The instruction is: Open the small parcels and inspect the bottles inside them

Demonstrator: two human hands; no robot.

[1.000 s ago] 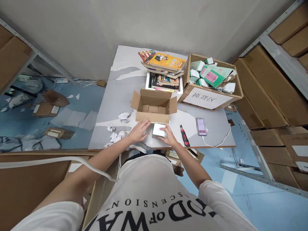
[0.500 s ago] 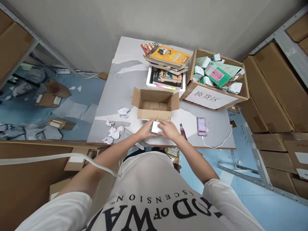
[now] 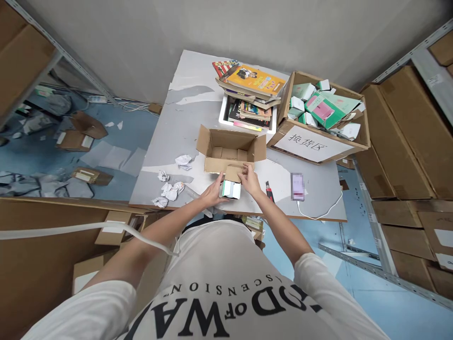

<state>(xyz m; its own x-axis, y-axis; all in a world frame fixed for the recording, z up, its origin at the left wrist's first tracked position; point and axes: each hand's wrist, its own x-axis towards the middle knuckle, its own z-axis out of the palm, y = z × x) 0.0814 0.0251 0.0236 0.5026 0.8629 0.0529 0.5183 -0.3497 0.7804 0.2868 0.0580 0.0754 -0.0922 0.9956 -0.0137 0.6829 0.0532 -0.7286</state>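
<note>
A small white-and-green carton [image 3: 231, 190] is at the front of the table, in front of an open cardboard box [image 3: 216, 165]. My left hand [image 3: 213, 191] grips the carton's left side, its thumb pointing up along the edge. A brown cardboard flap [image 3: 233, 173] stands at the carton's far edge; whether it belongs to the carton I cannot tell. My right hand [image 3: 250, 180] is closed with its fingertips on the right edge of that flap. Beside my right wrist lies a red-and-black utility knife [image 3: 269, 192]. The cardboard box has its side flaps spread and its inside showing.
Crumpled paper [image 3: 172, 191] lies on the left of the table. Books [image 3: 253, 82] are piled in a white tray behind. A labelled carton [image 3: 318, 144] full of small boxes stands back right. A phone [image 3: 297, 187] with a cable lies at right. Shelves flank the table.
The small carton has turned so its white-and-green side shows, and a brown flap now stands behind it. My right hand has moved off the carton's top, slightly up and right.
</note>
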